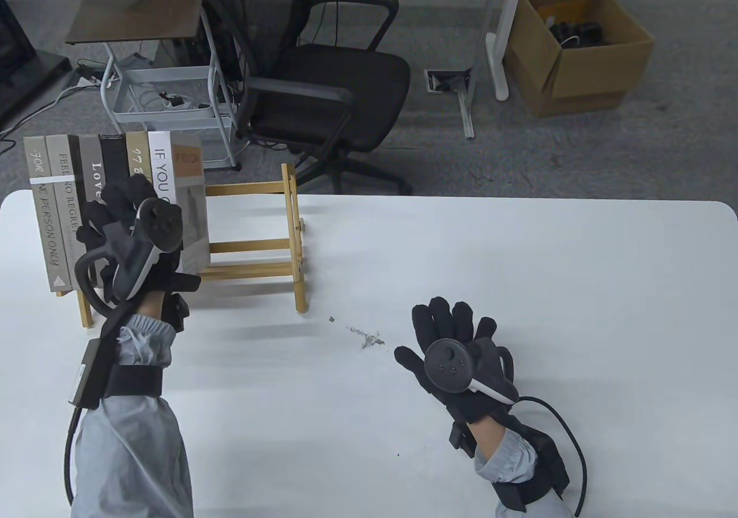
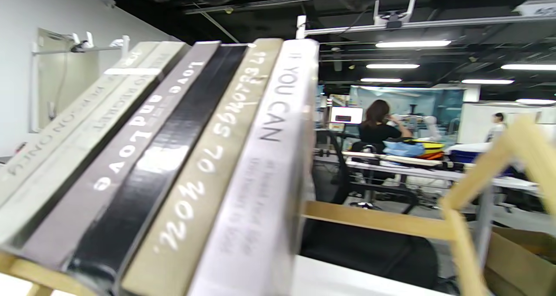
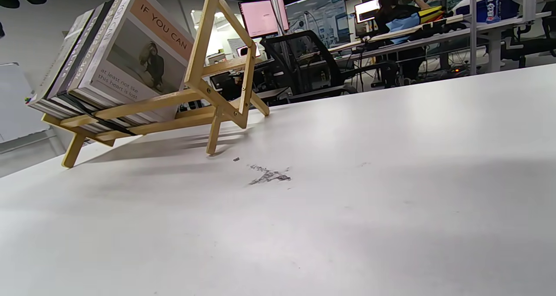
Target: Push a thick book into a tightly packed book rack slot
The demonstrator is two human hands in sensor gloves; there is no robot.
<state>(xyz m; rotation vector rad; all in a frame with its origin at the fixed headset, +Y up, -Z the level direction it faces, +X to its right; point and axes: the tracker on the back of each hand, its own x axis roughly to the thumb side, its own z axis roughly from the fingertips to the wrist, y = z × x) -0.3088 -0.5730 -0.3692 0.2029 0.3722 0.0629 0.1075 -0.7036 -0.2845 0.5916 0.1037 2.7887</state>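
Observation:
A wooden book rack stands at the table's far left and holds several books leaning side by side at its left end. They include a black book and a white "IF YOU CAN" book at the right of the row. My left hand is against the spines of the middle books with its fingers spread and grips nothing. In the left wrist view the black spine and the white spine fill the frame, and no fingers show. My right hand lies flat and open on the table, away from the rack.
The rack's right half holds no books. A dark scuff mark is on the white table between the hands. Beyond the far edge stand an office chair, a wire cart and a cardboard box.

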